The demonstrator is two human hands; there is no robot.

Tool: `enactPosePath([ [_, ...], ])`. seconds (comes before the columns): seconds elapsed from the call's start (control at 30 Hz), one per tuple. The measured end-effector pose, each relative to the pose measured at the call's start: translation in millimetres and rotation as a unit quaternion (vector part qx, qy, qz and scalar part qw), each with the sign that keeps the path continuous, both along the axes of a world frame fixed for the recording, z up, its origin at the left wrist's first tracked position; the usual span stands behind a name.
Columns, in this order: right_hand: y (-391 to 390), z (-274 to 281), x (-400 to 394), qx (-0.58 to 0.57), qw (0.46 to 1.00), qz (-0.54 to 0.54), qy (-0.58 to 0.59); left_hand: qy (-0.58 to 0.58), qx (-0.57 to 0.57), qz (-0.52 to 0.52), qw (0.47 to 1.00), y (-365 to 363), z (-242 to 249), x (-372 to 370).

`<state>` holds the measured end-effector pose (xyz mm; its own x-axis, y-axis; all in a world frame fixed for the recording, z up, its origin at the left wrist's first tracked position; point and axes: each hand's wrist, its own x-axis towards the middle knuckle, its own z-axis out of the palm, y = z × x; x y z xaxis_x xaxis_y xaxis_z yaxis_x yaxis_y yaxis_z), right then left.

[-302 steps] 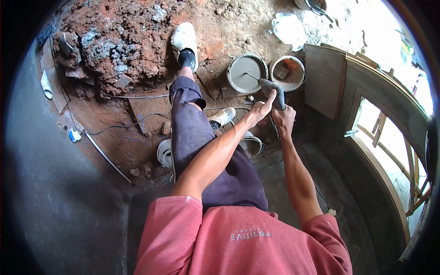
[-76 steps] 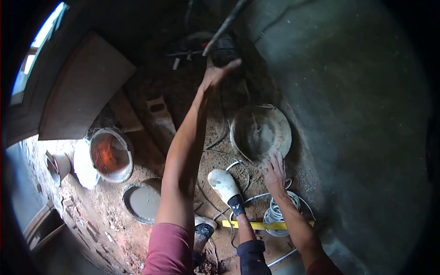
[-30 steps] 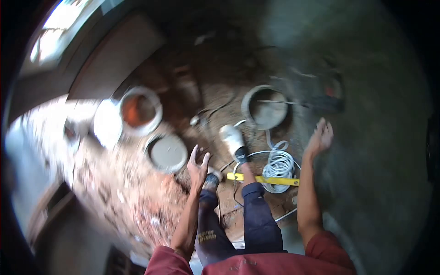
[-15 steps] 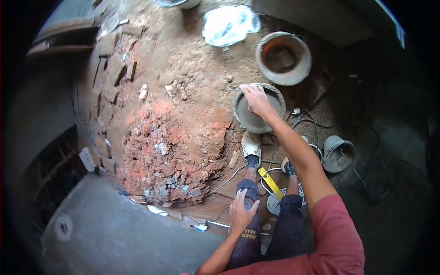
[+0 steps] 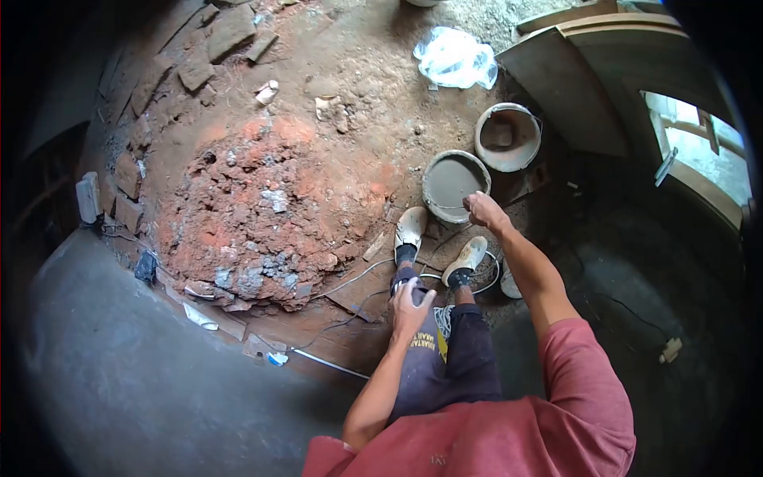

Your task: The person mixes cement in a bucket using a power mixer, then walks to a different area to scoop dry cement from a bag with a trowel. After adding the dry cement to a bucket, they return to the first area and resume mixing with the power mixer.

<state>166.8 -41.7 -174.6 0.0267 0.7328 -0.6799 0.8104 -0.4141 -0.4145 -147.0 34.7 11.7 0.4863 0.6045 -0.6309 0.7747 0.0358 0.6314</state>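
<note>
A round bucket (image 5: 430, 176) holds smooth grey wet mix. At its near right rim, my right hand (image 5: 486, 211) has its fingers curled round what looks like the thin wire handle. My left hand (image 5: 411, 310) rests on my left knee, fingers apart, with nothing in it. Behind the grey-mix bucket to the right stands a second bucket (image 5: 531, 143), with a brownish inside and a lump at its bottom. My two pale shoes are on the ground just in front of the near bucket.
A broken heap of red and grey earth (image 5: 254, 215) lies left of my feet. Clear plastic (image 5: 455, 57) lies beyond the buckets. Cables (image 5: 358, 280) cross the ground near my shoes. Loose bricks (image 5: 230, 33) lie far left, and a wooden frame (image 5: 699, 187) stands at right.
My right hand has moved from the far left rim of the grey-mix bucket to its near right rim, and its fingers have closed. The view has shifted. My left hand stays on the knee.
</note>
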Motion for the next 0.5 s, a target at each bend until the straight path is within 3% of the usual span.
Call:
enactPosePath([
  [0.07, -1, 33, 4, 0.080, 0.996, -0.026, -0.007, -0.005, 0.003, 0.111, 0.994, 17, 14, -23],
  [0.1, 9, 60, 16, 0.080, 0.996, -0.026, -0.013, 0.023, -0.054, 0.198, 0.978, 32, 42, -28],
  [0.13, 13, 100, 24, 0.069, 0.992, -0.100, 0.015, 0.047, 0.000, 0.172, 0.984, 34, 41, -67],
  [0.17, 16, 137, 27, 0.060, 0.982, -0.176, 0.043, 0.091, -0.042, 0.222, 0.970, 48, 64, -87],
  [0.2, 19, 162, 35, 0.060, 0.981, -0.180, 0.036, 0.068, -0.010, 0.228, 0.971, 47, 62, -132],
  [0.23, 10, 183, 39, 0.063, 0.981, -0.181, 0.031, 0.081, -0.044, 0.296, 0.951, 62, 90, -152],
  [0.3, 7, 241, 53, 0.180, 0.966, -0.181, -0.030, 0.109, 0.038, 0.286, 0.951, 95, 129, -196],
  [0.37, 13, 295, 72, 0.134, 0.962, -0.235, -0.029, 0.173, 0.087, 0.279, 0.941, 136, 160, -231],
  [0.4, 26, 339, 77, 0.132, 0.948, -0.290, -0.005, 0.123, 0.125, 0.305, 0.936, 159, 161, -251],
  [0.43, 37, 372, 81, 0.065, 0.936, -0.346, -0.009, 0.153, 0.121, 0.278, 0.941, 195, 169, -266],
  [0.47, 46, 396, 83, 0.070, 0.936, -0.346, -0.007, 0.089, 0.189, 0.268, 0.940, 234, 191, -249],
  [0.5, 54, 418, 88, 0.076, 0.919, -0.386, -0.022, 0.070, 0.163, 0.295, 0.939, 284, 212, -231],
])
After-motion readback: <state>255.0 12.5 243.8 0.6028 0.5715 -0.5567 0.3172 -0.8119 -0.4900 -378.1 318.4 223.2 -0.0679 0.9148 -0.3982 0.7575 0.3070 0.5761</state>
